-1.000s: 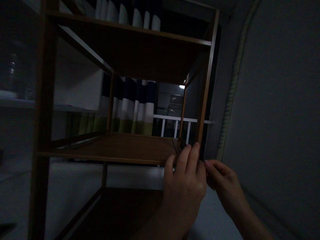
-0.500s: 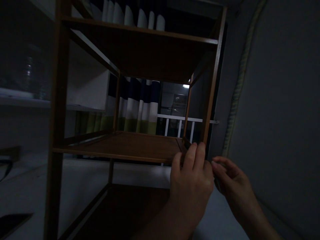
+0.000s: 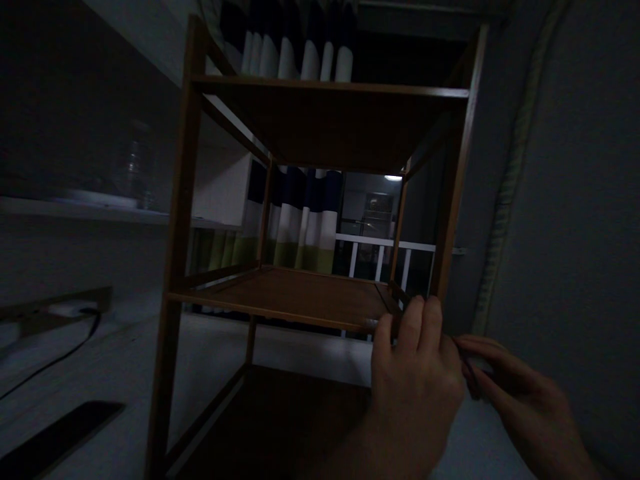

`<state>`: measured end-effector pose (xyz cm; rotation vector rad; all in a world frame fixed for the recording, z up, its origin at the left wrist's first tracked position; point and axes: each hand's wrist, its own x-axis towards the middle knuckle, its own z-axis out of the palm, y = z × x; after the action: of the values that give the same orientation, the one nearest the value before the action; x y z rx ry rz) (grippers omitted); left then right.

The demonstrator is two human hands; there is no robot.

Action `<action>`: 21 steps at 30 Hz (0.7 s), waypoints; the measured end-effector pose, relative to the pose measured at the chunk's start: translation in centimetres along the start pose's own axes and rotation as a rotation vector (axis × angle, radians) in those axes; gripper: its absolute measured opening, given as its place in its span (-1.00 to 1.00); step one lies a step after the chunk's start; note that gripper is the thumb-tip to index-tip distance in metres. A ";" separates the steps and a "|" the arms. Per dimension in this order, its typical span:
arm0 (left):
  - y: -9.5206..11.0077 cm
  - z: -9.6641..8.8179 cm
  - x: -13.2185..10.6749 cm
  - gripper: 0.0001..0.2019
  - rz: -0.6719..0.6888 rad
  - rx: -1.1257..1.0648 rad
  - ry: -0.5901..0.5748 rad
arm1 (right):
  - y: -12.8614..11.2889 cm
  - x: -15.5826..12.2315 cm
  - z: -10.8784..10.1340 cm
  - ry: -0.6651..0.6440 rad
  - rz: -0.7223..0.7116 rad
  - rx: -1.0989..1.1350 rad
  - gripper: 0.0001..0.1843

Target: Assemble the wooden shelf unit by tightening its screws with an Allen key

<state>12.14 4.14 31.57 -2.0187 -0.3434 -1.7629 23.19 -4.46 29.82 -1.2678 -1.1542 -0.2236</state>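
Observation:
A brown wooden shelf rack [image 3: 305, 293] stands before me, with boards at three levels. My left hand [image 3: 417, 377] wraps around its front right post at the middle board's corner, fingers closed over the wood. The part of the post under that palm is hidden. Just outside the post, my right hand [image 3: 520, 387] is closed in a pinch on a thin dark bent piece [image 3: 469, 373]. Dim light leaves its kind unclear, and its far end is hidden behind my left hand.
At left are a white wall shelf [image 3: 165, 217] with a clear bottle [image 3: 134, 163], a power strip [image 3: 65, 309] with a cord, and a dark flat object [image 3: 63, 437]. Behind the rack hang striped curtains [image 3: 295, 220] beside a white railing [image 3: 383, 243]. A grey wall [image 3: 575, 220] rises at right.
The view has shifted left, so rack and hands appear farther right. My left hand keeps its hold on the post. My right hand has turned a little and sits slightly lower, still pinching.

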 end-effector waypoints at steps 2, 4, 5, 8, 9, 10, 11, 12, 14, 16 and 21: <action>0.0 0.0 0.0 -0.86 -0.001 0.004 -0.007 | -0.4 0.2 0.2 0.016 0.019 -0.019 -0.82; 0.0 0.0 0.0 -0.86 0.001 0.008 -0.010 | -0.7 0.4 0.4 0.030 0.065 -0.043 -0.82; 0.0 0.0 0.0 -0.86 0.001 0.007 -0.009 | -0.7 0.5 0.4 0.035 0.097 -0.053 -0.81; 0.0 -0.1 0.0 -0.86 0.002 -0.009 -0.004 | -0.7 0.7 0.6 0.038 0.190 -0.048 -0.74; 0.0 -0.1 0.0 -0.86 0.000 -0.015 -0.002 | -0.6 0.8 0.7 0.033 0.220 -0.033 -0.72; 0.0 -0.1 0.0 -0.86 -0.002 -0.018 -0.003 | -0.5 0.9 0.7 0.028 0.244 -0.009 -0.70; 0.0 -0.1 0.0 -0.86 -0.003 -0.019 -0.003 | -0.4 0.9 0.8 0.022 0.263 0.016 -0.69; 0.0 -0.1 0.1 -0.85 -0.002 -0.017 -0.004 | -0.3 1.0 0.8 0.016 0.279 0.038 -0.68; 0.0 -0.1 0.1 -0.84 0.001 -0.018 -0.003 | -0.2 1.0 1.0 0.035 0.272 0.057 -0.68; 0.0 -0.1 0.1 -0.83 -0.001 -0.023 -0.002 | -0.2 1.1 1.1 0.108 0.184 0.031 -0.65; 0.1 -0.1 0.0 -0.85 -0.016 -0.016 -0.020 | 0.0 1.1 1.0 0.187 -0.149 -0.226 -0.61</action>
<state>12.04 4.03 31.53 -2.0517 -0.3535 -1.7619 23.13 -3.17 30.50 -1.3271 -1.0837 -0.5856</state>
